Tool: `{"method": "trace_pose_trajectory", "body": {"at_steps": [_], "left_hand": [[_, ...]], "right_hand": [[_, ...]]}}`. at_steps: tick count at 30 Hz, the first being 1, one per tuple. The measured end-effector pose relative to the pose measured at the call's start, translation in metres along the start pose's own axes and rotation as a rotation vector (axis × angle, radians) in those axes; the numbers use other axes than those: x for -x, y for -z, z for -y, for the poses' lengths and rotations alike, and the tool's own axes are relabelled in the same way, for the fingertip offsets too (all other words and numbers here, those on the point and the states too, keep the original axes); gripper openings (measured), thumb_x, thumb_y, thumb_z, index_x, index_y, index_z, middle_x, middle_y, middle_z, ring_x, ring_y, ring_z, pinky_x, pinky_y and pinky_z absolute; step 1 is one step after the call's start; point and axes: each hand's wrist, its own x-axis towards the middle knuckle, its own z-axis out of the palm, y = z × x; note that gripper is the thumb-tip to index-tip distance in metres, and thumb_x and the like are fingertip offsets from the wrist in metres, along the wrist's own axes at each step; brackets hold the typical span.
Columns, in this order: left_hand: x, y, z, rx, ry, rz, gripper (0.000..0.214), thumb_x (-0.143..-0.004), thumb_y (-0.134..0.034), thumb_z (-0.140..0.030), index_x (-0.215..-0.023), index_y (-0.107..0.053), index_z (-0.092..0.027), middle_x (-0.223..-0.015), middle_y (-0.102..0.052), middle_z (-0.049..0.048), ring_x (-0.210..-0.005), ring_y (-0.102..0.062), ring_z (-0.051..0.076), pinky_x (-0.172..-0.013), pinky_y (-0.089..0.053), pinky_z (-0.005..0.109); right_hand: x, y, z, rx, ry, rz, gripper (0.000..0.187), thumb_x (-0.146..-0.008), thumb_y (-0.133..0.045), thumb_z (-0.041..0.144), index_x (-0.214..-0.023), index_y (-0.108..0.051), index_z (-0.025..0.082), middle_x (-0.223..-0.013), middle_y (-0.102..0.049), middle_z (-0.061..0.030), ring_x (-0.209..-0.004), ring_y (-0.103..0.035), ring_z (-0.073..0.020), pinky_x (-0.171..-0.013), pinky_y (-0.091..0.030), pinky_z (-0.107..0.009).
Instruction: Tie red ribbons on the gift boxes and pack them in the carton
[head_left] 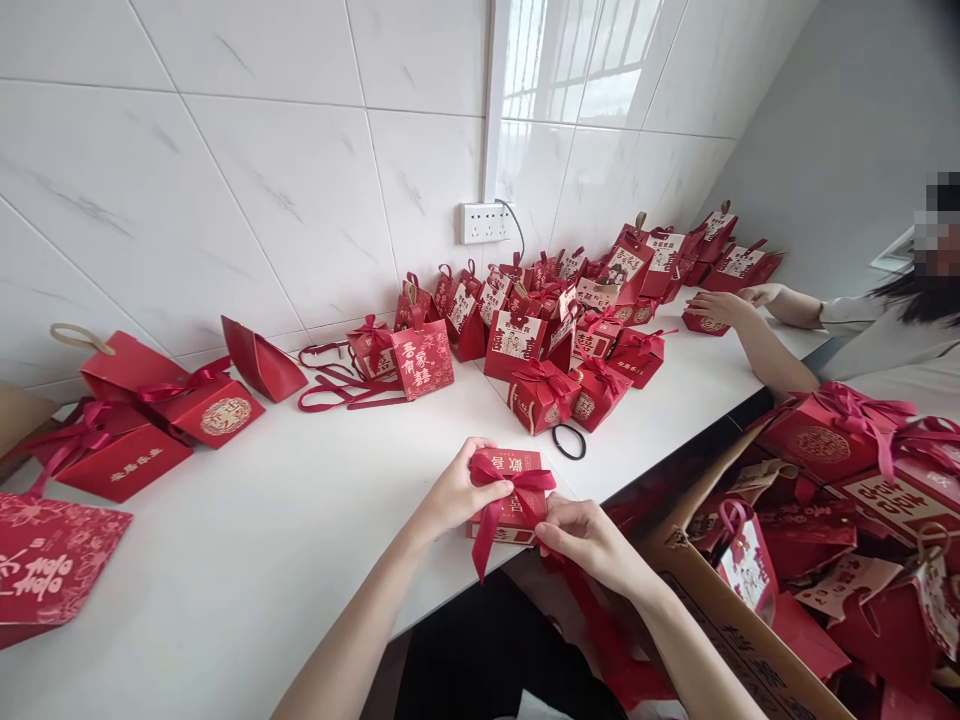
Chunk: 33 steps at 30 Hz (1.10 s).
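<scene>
Both my hands hold a small red gift box with gold characters at the near edge of the white table. A red ribbon is tied in a bow across its top. My left hand pinches the bow's left loop, fingers closed. On the bow's right loop my right hand pinches likewise, with a ribbon tail hanging below.
Several finished red gift boxes crowd the table's back by the tiled wall and a socket. Larger red boxes lie at left. A black hair tie lies nearby. A cardboard carton of boxes stands right. Another person's hands reach in far right.
</scene>
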Motion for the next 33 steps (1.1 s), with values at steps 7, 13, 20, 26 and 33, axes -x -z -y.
{"method": "trace_pose_trajectory", "body": {"at_steps": [7,13,20,26,33], "left_hand": [[0.0006,-0.0032,0.0022,0.062,0.025,-0.026,0.043,-0.072,-0.064,-0.031,-0.107,-0.040,-0.024,-0.089,-0.062,-0.0002,-0.081,-0.060,0.016,-0.075,-0.047,0.030],[0.0017,-0.0037,0.0019,0.052,0.012,-0.034,0.041,-0.073,-0.063,-0.029,-0.106,-0.040,-0.024,-0.089,-0.061,-0.0004,-0.081,-0.059,0.016,-0.077,-0.047,0.030],[0.0016,-0.0039,0.0034,0.061,0.007,-0.046,0.042,-0.072,-0.064,-0.031,-0.106,-0.041,-0.024,-0.089,-0.061,-0.0001,-0.082,-0.059,0.016,-0.076,-0.047,0.030],[0.0018,-0.0055,0.0041,0.130,0.028,-0.032,0.044,-0.069,-0.067,-0.031,-0.105,-0.040,-0.024,-0.088,-0.061,-0.0003,-0.077,-0.059,0.015,-0.072,-0.047,0.029],[0.0026,-0.0055,0.0060,0.099,0.009,-0.057,0.046,-0.066,-0.069,-0.027,-0.103,-0.044,-0.022,-0.083,-0.058,-0.0015,-0.073,-0.056,0.013,-0.070,-0.045,0.027]], "right_hand": [[0.0003,0.0009,-0.0051,0.046,0.098,-0.028,0.036,-0.083,-0.054,0.043,-0.059,-0.063,0.018,-0.068,-0.052,-0.0032,-0.072,-0.047,-0.0162,-0.068,-0.038,-0.028],[-0.0011,0.0001,-0.0045,0.012,0.058,-0.009,0.037,-0.083,-0.053,0.043,-0.058,-0.062,0.017,-0.068,-0.052,-0.0034,-0.069,-0.047,-0.0153,-0.063,-0.039,-0.027],[-0.0008,-0.0021,-0.0061,-0.028,0.066,-0.028,0.040,-0.083,-0.053,0.046,-0.057,-0.060,0.016,-0.068,-0.051,-0.0035,-0.068,-0.047,-0.0151,-0.063,-0.039,-0.027],[0.0002,-0.0026,-0.0072,0.011,0.071,-0.046,0.042,-0.082,-0.051,0.047,-0.054,-0.058,0.017,-0.063,-0.047,-0.0024,-0.064,-0.044,-0.0146,-0.060,-0.037,-0.027],[0.0017,-0.0020,-0.0098,0.081,0.042,-0.043,0.045,-0.082,-0.050,0.050,-0.052,-0.057,0.018,-0.061,-0.045,-0.0022,-0.061,-0.043,-0.0152,-0.059,-0.037,-0.027]]}}
